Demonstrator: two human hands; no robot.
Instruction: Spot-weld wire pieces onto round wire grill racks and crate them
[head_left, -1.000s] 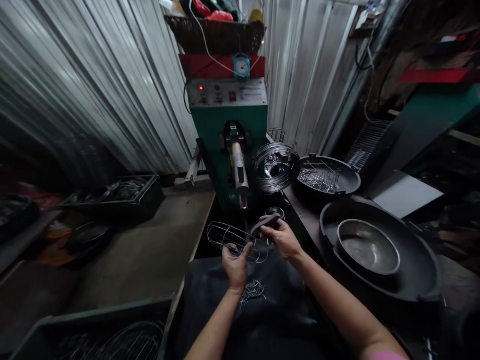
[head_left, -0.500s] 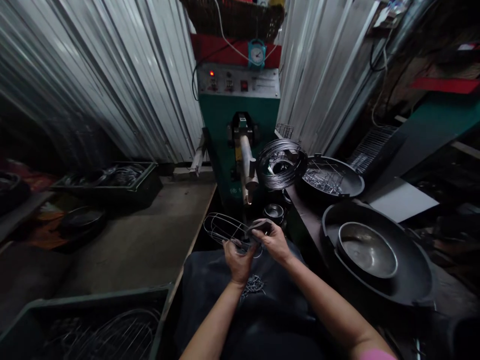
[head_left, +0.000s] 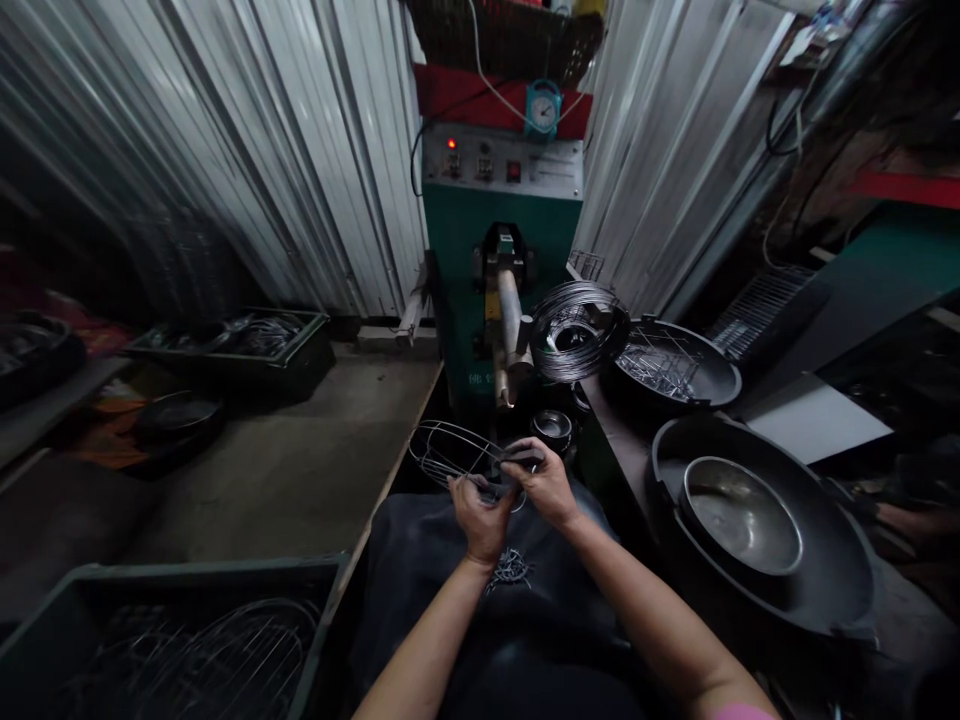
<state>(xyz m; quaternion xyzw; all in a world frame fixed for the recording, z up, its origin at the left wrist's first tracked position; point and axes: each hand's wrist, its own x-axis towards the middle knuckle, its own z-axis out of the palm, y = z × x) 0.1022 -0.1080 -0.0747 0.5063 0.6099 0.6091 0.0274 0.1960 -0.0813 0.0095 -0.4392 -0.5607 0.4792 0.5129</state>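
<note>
Wire frame (head_left: 454, 450) in hands (head_left: 482, 522), dark cloth (head_left: 420, 560) below, corrugated wall (head_left: 315, 130)

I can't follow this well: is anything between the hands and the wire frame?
Nothing visible blocks the left hand, holding the wire frame. A dark piece pinched in the right hand comes between it and the frame.
</note>
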